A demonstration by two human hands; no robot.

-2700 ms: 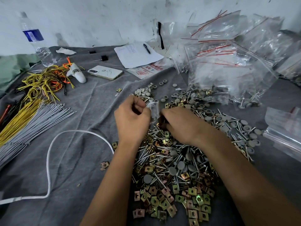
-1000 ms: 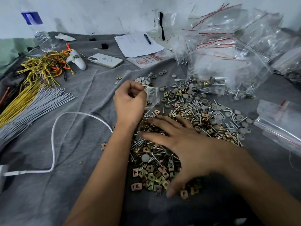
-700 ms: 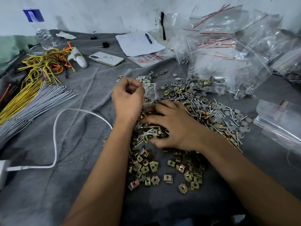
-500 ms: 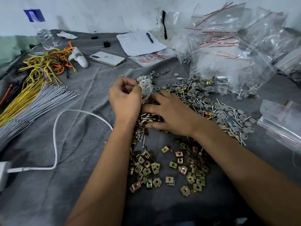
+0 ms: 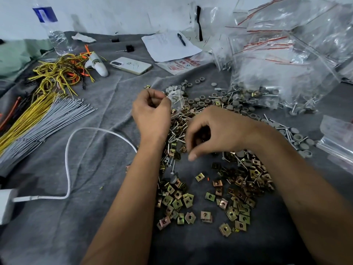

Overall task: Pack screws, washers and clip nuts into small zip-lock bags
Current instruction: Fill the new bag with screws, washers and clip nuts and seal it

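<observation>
Gray cloth (image 5: 99, 169) covers the table, with screws (image 5: 177, 129), gray washers (image 5: 198, 102) and gold clip nuts (image 5: 177, 203) spread over it. Left hand (image 5: 150, 115) pinches a small zip-lock bag (image 5: 176, 99) above the pile. Right hand (image 5: 215, 131) curls its fingers over the screws; I cannot tell what they hold.

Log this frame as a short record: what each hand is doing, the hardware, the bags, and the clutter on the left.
left hand: pinches a small zip-lock bag above the pile
right hand: fingers curled over the screws; contents hidden
clip nuts: scattered flat on the grey cloth, nearest the camera
washers: grey, at the far side of the pile
filled bags: heaped far right
left clutter: yellow and grey wire bundles, white cable, phone, water bottle
</observation>
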